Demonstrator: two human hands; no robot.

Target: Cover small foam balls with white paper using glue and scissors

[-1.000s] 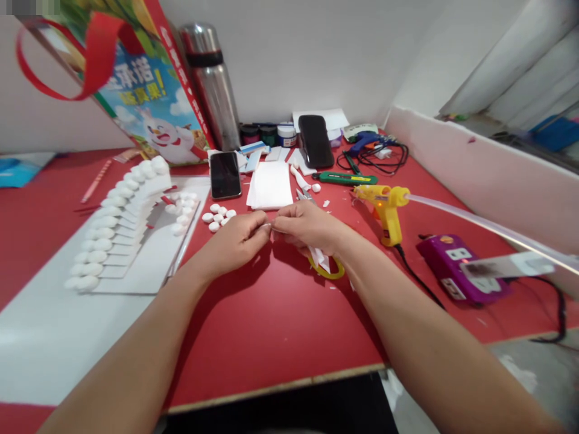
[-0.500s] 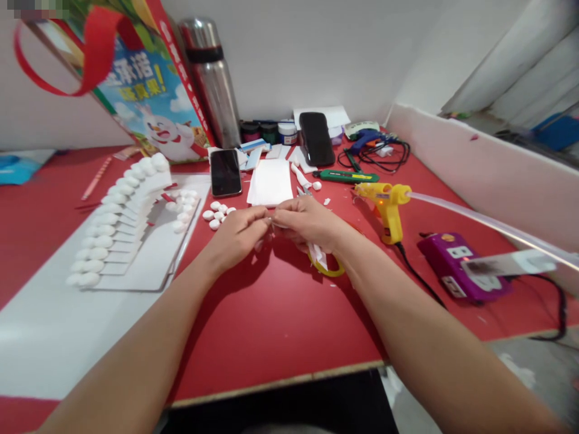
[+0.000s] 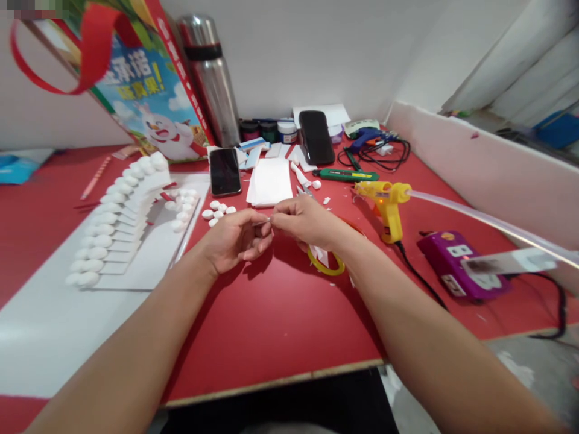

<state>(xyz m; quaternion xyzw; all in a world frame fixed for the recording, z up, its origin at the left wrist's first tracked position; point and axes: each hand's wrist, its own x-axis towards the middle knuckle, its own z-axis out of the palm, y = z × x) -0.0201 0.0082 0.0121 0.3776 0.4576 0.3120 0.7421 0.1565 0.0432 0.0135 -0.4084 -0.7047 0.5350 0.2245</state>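
Note:
My left hand (image 3: 237,241) is turned partly palm up above the red table, its fingers curled and its thumb against the index finger. My right hand (image 3: 305,224) meets it at the fingertips in a pinch. Between the fingertips shows a tiny whitish piece (image 3: 268,220), too small and too covered to name. Beneath my right hand lie scissors with a yellow-and-red handle (image 3: 326,271), partly hidden. Several white, rounded pellets (image 3: 218,213) sit beside my left hand. Behind both hands rests a stack of white paper (image 3: 270,182).
A white stepped model (image 3: 136,241) edged with white balls stands left. A yellow glue gun (image 3: 388,208), a purple box (image 3: 465,265) and a green cutter (image 3: 348,175) lie right. Two phones, a steel flask (image 3: 211,84) and a colourful bag (image 3: 156,90) are at the back.
My left hand has rolled over so that its palm and curled fingers show, and its lower fingers have loosened. My right hand stays nearly in place, still pinching.

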